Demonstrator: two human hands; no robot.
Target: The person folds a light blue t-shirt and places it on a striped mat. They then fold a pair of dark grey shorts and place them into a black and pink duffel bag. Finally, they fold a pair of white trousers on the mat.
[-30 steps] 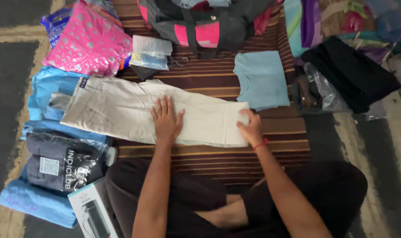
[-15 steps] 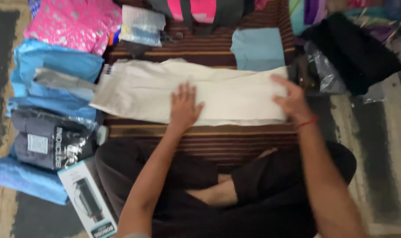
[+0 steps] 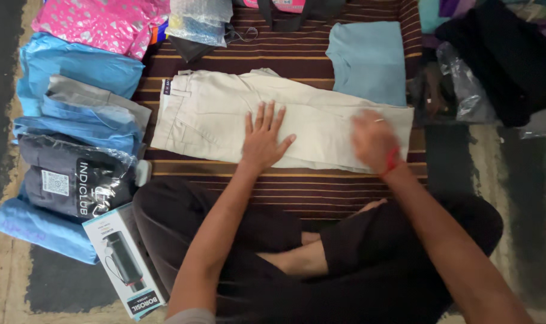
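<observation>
Striped brown matting [image 3: 297,198] covered the floor, and across it lay the beige trousers [image 3: 225,117], folded lengthwise, waistband to the person's left and leg ends to the right. Beside the waistband sat a stack of blue packets [image 3: 75,72], with a dark garment in a clear bag [image 3: 75,180] below it and a boxed flask [image 3: 123,264] nearest the knee; a folded pale-blue shirt [image 3: 369,60] lay just beyond the leg ends. Now the left hand [image 3: 264,141] was flat on the middle of the trousers, fingers spread, palm down, gripping nothing. The right hand [image 3: 374,141] hovered or pressed over the leg ends, blurred, apparently open, and I could not tell whether it pinched any cloth. Risk, as I judged it: with only flat palms on loose fabric, a sideways push could ruck the layers and skew the fold, or drag the hems onto that shirt.
</observation>
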